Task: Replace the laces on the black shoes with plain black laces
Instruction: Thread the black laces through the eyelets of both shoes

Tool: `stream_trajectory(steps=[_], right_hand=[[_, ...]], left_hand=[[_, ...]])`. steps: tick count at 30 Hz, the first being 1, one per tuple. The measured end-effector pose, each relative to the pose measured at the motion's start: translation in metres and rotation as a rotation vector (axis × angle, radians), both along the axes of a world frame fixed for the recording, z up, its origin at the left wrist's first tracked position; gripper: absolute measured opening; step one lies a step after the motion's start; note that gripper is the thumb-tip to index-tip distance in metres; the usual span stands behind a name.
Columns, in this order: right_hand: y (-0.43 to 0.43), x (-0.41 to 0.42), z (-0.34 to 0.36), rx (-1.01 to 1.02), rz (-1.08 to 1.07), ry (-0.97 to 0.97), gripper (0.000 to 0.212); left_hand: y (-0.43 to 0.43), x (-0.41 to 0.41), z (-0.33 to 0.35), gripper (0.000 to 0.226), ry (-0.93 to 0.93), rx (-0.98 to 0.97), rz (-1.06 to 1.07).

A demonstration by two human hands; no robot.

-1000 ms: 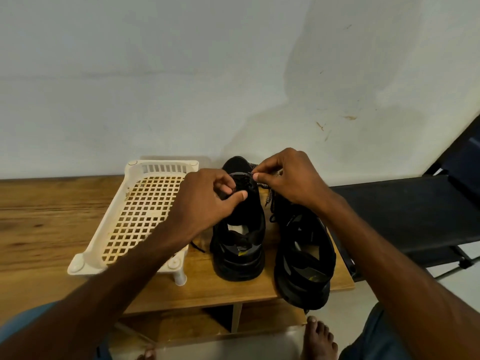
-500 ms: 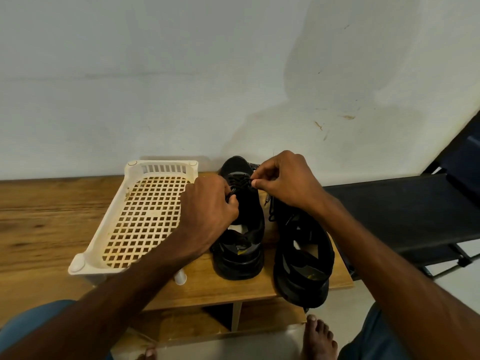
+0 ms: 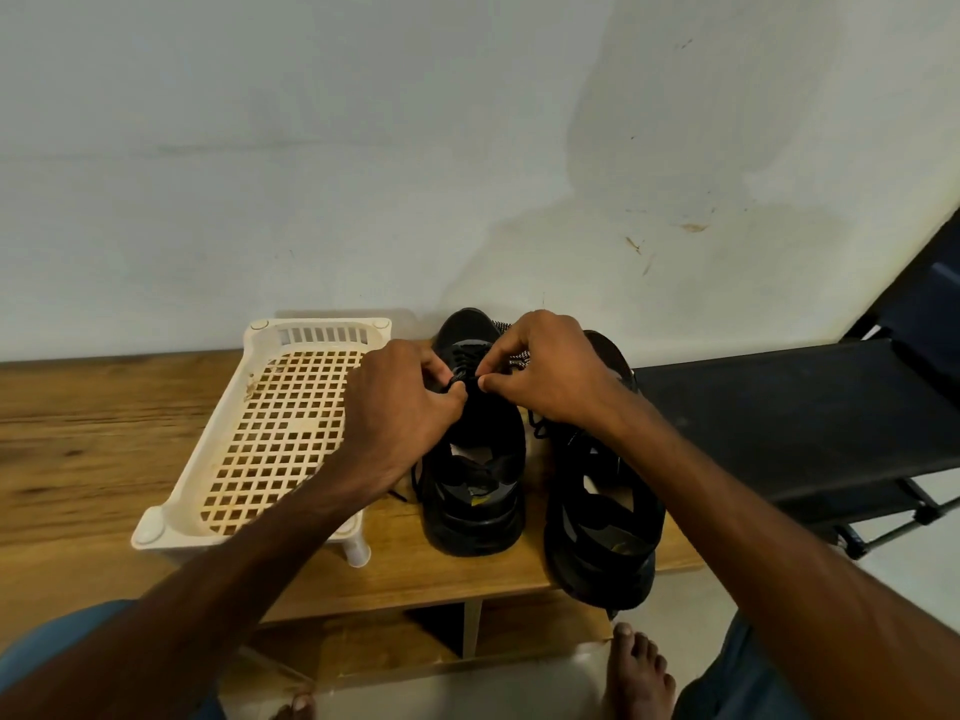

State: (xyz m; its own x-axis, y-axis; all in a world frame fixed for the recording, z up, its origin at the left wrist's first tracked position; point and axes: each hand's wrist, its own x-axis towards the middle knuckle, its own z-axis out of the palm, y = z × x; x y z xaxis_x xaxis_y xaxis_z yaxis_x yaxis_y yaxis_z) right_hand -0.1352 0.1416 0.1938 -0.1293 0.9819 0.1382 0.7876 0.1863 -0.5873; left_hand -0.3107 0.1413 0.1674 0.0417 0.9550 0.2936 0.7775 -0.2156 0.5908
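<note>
Two black shoes stand heel-toward-me on a wooden bench [image 3: 93, 449]. Over the lacing of the left shoe [image 3: 475, 491] both my hands meet. My left hand [image 3: 400, 407] pinches a plain black lace [image 3: 460, 379] between thumb and fingers. From the other side my right hand [image 3: 550, 371] pinches the same lace, its fingers curled. A speckled black-and-white lace [image 3: 519, 360] shows just under my right fingers. The right shoe [image 3: 602, 517] stands partly under my right wrist, with a loose black lace across it.
A cream perforated plastic rack [image 3: 192, 511] stands left of the shoes, close to my left forearm. A black folding cot [image 3: 789, 423] adjoins the bench on the right. The wall is directly behind the shoes. My bare foot [image 3: 639, 672] is on the floor below.
Both hands have shifted slightly and closed toward each other over the left shoe's lacing; the thumbs now nearly touch while pinching the black lace. The shoes have not moved.
</note>
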Motion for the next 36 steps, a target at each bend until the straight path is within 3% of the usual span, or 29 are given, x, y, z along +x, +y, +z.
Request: stream_trajectory(steps=[7,18,26,34,36], right_hand=[[-0.002,-0.014,-0.007,0.069,-0.026,-0.028,0.009],[-0.002,-0.016,-0.015,-0.017,-0.115,0.16,0.006],[-0.007,-0.027,-0.021,0.028,-0.153,0.111,0.001],[-0.008,-0.018,-0.012,0.036,-0.118,-0.066,0.015],[-0.006,-0.016,-0.011,-0.029,-0.072,-0.023,0.014]], left_hand=[[0.001,-0.002,-0.003,0.011,0.016,-0.012,0.006],[0.002,-0.005,-0.001,0.013,0.002,-0.034,-0.016],[0.007,-0.012,0.001,0.012,-0.086,-0.099,-0.109],[0.015,-0.018,0.001,0.008,-0.195,-0.217,-0.17],[0.015,-0.016,0.0,0.008,-0.164,-0.207,-0.173]])
